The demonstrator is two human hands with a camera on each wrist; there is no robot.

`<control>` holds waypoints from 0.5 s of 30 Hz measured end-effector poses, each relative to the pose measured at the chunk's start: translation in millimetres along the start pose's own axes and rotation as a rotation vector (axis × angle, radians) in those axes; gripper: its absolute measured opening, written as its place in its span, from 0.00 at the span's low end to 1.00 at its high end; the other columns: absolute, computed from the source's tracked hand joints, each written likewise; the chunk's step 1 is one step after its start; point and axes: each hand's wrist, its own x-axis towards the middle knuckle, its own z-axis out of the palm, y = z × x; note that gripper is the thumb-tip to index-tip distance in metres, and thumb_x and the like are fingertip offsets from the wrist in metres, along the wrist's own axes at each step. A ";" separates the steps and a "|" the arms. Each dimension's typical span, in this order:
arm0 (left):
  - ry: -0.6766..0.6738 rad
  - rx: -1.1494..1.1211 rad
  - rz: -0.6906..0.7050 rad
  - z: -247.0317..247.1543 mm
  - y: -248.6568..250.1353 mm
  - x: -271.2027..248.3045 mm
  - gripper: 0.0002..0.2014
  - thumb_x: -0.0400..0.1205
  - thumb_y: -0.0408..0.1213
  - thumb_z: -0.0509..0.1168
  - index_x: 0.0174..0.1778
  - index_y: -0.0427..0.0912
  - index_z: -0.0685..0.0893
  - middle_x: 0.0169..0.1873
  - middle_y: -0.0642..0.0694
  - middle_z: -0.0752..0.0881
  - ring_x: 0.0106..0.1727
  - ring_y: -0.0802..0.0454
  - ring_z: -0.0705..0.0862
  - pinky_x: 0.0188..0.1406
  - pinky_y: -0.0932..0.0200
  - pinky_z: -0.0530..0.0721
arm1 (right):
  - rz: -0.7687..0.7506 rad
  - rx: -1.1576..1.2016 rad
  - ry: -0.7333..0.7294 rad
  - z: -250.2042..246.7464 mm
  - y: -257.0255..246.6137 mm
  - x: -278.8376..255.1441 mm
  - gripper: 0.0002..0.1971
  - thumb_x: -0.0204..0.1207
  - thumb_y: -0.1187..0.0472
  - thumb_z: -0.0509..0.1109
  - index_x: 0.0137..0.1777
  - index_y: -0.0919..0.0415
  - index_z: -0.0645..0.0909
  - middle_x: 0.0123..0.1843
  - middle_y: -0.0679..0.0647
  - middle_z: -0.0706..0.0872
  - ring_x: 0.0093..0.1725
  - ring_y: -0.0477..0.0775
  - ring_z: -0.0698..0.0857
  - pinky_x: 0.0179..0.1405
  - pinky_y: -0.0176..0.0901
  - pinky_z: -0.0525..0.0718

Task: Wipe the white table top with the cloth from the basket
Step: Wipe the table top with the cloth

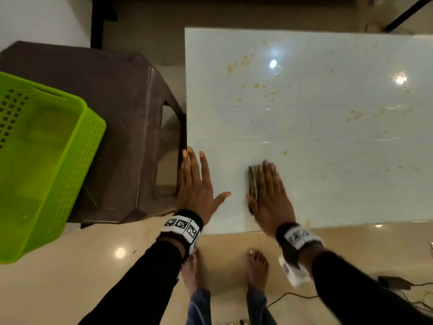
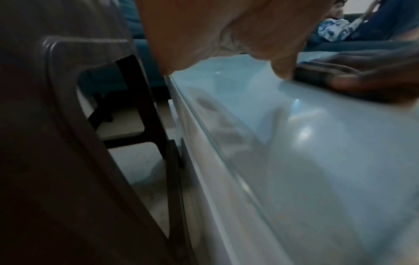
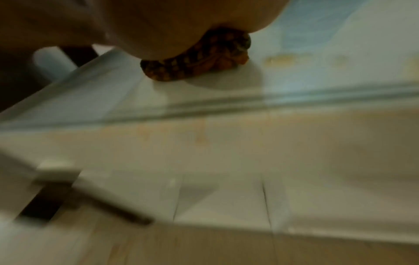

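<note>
The white glossy table top carries many yellowish spots across its middle and far part. My right hand lies flat with straight fingers on a folded dark patterned cloth, pressing it to the table near the front edge. In the right wrist view the cloth shows orange and dark checks under my palm. My left hand rests flat with spread fingers on the table's near left corner, holding nothing. In the left wrist view the table stretches away under the left hand.
A green plastic basket sits on a brown plastic stool left of the table. Bare feet stand on the beige tiled floor. Cables and a dark adapter lie on the floor at lower right.
</note>
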 end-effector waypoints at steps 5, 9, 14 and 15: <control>-0.328 0.208 -0.107 -13.7 -24.9 33.1 0.96 0.39 0.85 0.70 0.82 0.24 0.24 0.82 0.22 0.25 0.86 0.27 0.28 0.87 0.36 0.38 | 0.154 0.080 0.136 -32.8 23.8 107.1 0.38 0.92 0.42 0.41 0.93 0.66 0.42 0.94 0.69 0.42 0.94 0.68 0.43 0.94 0.63 0.49; -0.381 0.169 -0.177 -13.8 -22.6 36.4 0.98 0.36 0.81 0.76 0.81 0.29 0.19 0.82 0.25 0.24 0.87 0.29 0.28 0.89 0.35 0.41 | 0.027 0.044 0.093 -5.9 -8.8 14.5 0.36 0.93 0.47 0.45 0.93 0.69 0.45 0.93 0.72 0.45 0.94 0.73 0.46 0.91 0.68 0.57; -0.478 0.220 -0.262 -17.4 -12.6 41.9 0.97 0.40 0.77 0.80 0.73 0.31 0.10 0.81 0.21 0.25 0.86 0.25 0.30 0.88 0.31 0.47 | -0.121 0.032 0.020 -0.5 -13.3 19.9 0.37 0.92 0.44 0.45 0.92 0.70 0.49 0.94 0.70 0.45 0.94 0.70 0.45 0.91 0.66 0.55; -0.496 0.227 -0.270 -17.9 -12.1 42.6 0.97 0.40 0.77 0.80 0.72 0.31 0.09 0.82 0.20 0.28 0.87 0.24 0.34 0.88 0.31 0.49 | -0.122 0.031 0.058 -9.1 -10.5 56.5 0.37 0.92 0.43 0.43 0.92 0.70 0.51 0.94 0.72 0.48 0.94 0.72 0.47 0.91 0.68 0.57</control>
